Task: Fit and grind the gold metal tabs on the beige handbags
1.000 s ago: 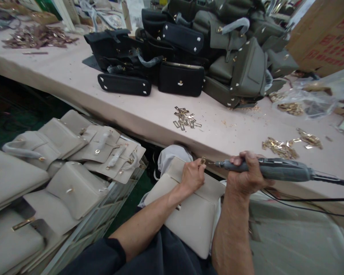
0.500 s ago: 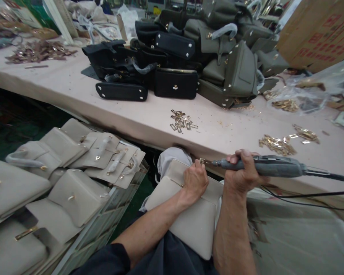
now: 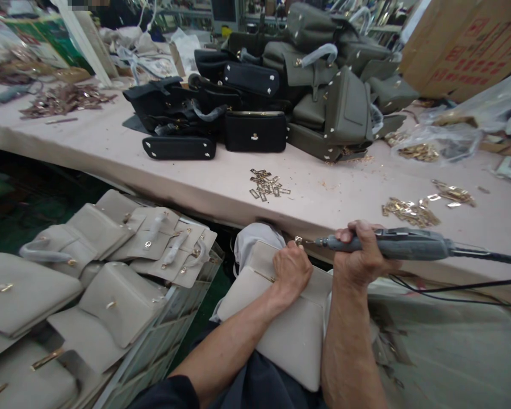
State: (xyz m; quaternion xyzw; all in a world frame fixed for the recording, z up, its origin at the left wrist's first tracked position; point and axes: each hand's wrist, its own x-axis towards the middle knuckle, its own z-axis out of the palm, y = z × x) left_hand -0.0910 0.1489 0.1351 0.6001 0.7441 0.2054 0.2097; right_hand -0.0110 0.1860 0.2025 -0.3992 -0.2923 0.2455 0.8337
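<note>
A beige handbag lies across my lap. My left hand is closed on top of it, with a small gold metal fitting showing at the fingertips. Whether that fitting is joined to the bag I cannot tell. My right hand is wrapped round a grey electric screwdriver, held level. Its thin bit points left at the fitting, tip close to it; contact is unclear. Part of the bag's top is hidden under my left hand.
Several beige bags fill a crate on the left. On the table stand black bags and olive bags. Gold fittings lie in piles. Black cords trail right. A carton stands at the back right.
The view has shifted slightly, so the table and bags sit a little differently in frame. Both hands keep their grips; the screwdriver bit stays by the gold fitting.
</note>
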